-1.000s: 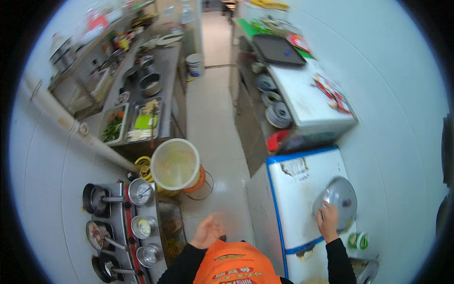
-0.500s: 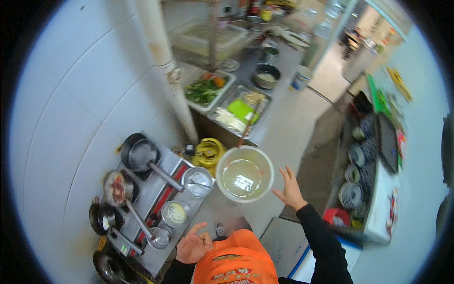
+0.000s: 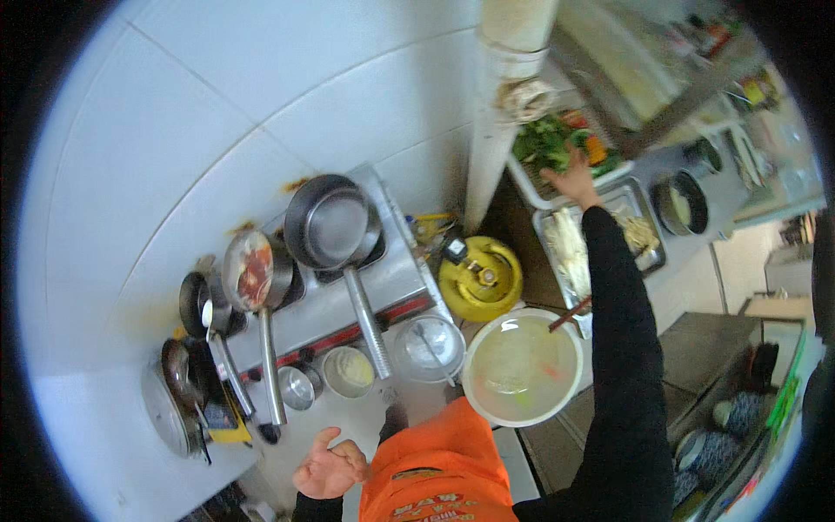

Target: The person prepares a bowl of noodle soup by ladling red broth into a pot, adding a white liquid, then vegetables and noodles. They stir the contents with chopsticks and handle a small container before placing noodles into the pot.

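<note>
At the left of the frame, a round metal pan with a long steel handle (image 3: 280,274) carries reddish pieces on the silvery metal stove (image 3: 383,287). Below, at lower centre-left, here's the left hand (image 3: 330,470), palm up, fingers loosely curled, thumb apart, holding nothing! Mid-frame, a squat yellow metal cylinder (image 3: 480,280) sits beside a round white bucket (image 3: 475,391) of liquid. And at upper right, the right hand (image 3: 574,181) reaches in, fingers on the leafy green vegetables (image 3: 544,143) in a white rectangular tray (image 3: 532,198); pinching or merely touching, I cannot tell. Farther right, a dark round pot (image 3: 681,202) stands on the surface (image 3: 718,196).
</note>
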### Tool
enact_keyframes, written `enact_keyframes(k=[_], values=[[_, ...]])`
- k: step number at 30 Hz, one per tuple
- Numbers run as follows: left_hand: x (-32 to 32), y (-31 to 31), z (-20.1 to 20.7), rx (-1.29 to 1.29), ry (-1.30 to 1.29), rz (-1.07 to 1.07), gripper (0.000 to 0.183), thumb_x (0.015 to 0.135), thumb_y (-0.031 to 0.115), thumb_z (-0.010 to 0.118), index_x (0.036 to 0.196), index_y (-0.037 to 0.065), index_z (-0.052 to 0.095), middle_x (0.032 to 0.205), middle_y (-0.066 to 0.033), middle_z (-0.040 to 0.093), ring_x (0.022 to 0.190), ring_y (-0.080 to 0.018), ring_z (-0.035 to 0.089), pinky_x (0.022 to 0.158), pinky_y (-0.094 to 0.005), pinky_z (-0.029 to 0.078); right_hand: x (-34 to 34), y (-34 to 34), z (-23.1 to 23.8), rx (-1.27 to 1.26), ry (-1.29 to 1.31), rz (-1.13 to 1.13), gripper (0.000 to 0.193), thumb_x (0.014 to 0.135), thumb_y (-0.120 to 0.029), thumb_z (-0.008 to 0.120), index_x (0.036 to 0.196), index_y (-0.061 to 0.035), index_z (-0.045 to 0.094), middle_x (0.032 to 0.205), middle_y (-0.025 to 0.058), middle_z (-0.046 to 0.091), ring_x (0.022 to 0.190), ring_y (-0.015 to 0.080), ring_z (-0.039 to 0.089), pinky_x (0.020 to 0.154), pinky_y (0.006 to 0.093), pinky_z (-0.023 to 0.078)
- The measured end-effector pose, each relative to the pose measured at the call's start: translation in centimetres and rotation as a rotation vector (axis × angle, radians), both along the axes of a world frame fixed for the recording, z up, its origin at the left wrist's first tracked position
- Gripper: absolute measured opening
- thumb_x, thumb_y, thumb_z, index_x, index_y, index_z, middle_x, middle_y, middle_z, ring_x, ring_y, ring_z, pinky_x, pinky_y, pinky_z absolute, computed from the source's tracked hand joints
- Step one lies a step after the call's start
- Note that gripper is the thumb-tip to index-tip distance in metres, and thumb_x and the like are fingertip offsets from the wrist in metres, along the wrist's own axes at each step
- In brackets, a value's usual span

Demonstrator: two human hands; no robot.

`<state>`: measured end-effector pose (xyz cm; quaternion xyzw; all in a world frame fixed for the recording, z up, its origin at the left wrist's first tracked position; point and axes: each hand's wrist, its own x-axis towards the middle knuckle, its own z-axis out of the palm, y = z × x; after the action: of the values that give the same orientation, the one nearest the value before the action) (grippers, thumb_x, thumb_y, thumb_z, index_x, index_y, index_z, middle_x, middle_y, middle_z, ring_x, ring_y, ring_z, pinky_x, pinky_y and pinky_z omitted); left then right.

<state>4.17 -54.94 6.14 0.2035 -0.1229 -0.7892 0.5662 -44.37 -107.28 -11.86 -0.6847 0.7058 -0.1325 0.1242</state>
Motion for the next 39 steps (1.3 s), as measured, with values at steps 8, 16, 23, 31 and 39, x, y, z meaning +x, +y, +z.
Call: enact_keyframes(k=[8, 16, 23, 31, 39], values=[[-0.4, 1.7, -1.5, 0.046, -0.042, 0.245, 0.075, 0.098, 0.05, 0.055, 0.161, 0.021, 0.027, 0.125, -0.0256, 0.06, 0.103, -0.0315, 0.058, 0.085, -0.0454, 0.044, 5.9, -9.9, -5.6, 0.293, 0.238, -0.053, 0.1, 0.09, -0.062, 0.066, 0.163, -0.0125, 0.019, 0.158, 0.027, 0.034, 0.15, 0.0464, 0.019, 0.111, 0.0708, 0.031], [-0.5, -0.9, -0.6, 0.035, -0.055, 0.209, 0.075, 0.097, 0.049, 0.057, 0.16, 0.02, 0.029, 0.122, -0.0248, 0.06, 0.098, -0.0313, 0.06, 0.085, -0.0446, 0.044, 0.3, -8.7, -2.7, -0.022, 0.351, 0.169, 0.063, 0.092, -0.022, 0.074, 0.145, 0.0, 0.048, 0.134, 0.0256, 0.058, 0.109, 0.04, 0.066, 0.093, 0.0503, 0.056], [-0.1, -3.6, 0.1, -0.009, -0.062, 0.097, 0.075, 0.096, 0.049, 0.06, 0.16, 0.022, 0.03, 0.117, -0.0186, 0.06, 0.097, -0.0285, 0.059, 0.081, -0.0438, 0.048, -8.3, -10.0, -1.7, -0.232, 0.031, 0.303, 0.063, 0.095, -0.017, 0.069, 0.148, 0.0045, 0.042, 0.098, 0.0158, 0.071, 0.08, 0.0221, 0.071, 0.064, 0.0378, 0.058], [-0.9, -3.5, 0.1, 0.028, -0.08, 0.116, 0.077, 0.096, 0.049, 0.059, 0.16, 0.019, 0.029, 0.119, -0.0225, 0.06, 0.098, -0.0296, 0.059, 0.082, -0.0451, 0.046, 1.1, -3.9, -5.8, 0.402, 0.3, 0.18, 0.089, 0.096, -0.035, 0.064, 0.161, 0.0016, 0.015, 0.144, 0.0339, 0.05, 0.112, 0.046, 0.065, 0.093, 0.0504, 0.055], [-1.1, -3.5, 1.1, 0.015, -0.074, 0.121, 0.076, 0.096, 0.046, 0.063, 0.159, 0.018, 0.031, 0.123, -0.0174, 0.059, 0.1, -0.0265, 0.058, 0.083, -0.0423, 0.047, -3.0, -6.2, -1.8, -0.067, 0.121, 0.25, 0.06, 0.094, -0.014, 0.065, 0.146, 0.0061, 0.043, 0.116, 0.0291, 0.065, 0.099, 0.0385, 0.069, 0.079, 0.051, 0.059]])
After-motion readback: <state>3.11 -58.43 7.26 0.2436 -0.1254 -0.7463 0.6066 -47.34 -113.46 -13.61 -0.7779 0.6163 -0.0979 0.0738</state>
